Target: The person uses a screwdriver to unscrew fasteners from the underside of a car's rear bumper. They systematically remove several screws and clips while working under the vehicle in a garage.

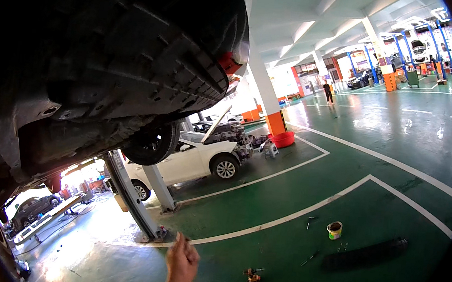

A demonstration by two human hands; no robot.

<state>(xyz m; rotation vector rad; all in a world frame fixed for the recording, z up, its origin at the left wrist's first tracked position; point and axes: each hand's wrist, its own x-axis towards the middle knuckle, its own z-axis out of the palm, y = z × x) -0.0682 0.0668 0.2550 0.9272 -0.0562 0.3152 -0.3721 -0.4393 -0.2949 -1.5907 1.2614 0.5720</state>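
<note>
My left hand (pixel 182 261) is raised at the bottom of the view, left of the middle, with its fingers pinched together. Anything between the fingertips is too small to make out. Above and to the left hangs the dark underside of a raised car (pixel 131 56), with plastic undercover panels and a wheel (pixel 155 144). A gap shows between my hand and the car. My right hand is out of view.
On the green floor lie an orange-and-black power drill (pixel 252 275), a yellow-green tub (pixel 334 231), a slim dark tool (pixel 310 258) and a long black panel (pixel 365 255). A lift post (pixel 132 197) stands left. Beyond it is a white car (pixel 185 164) with its front stripped.
</note>
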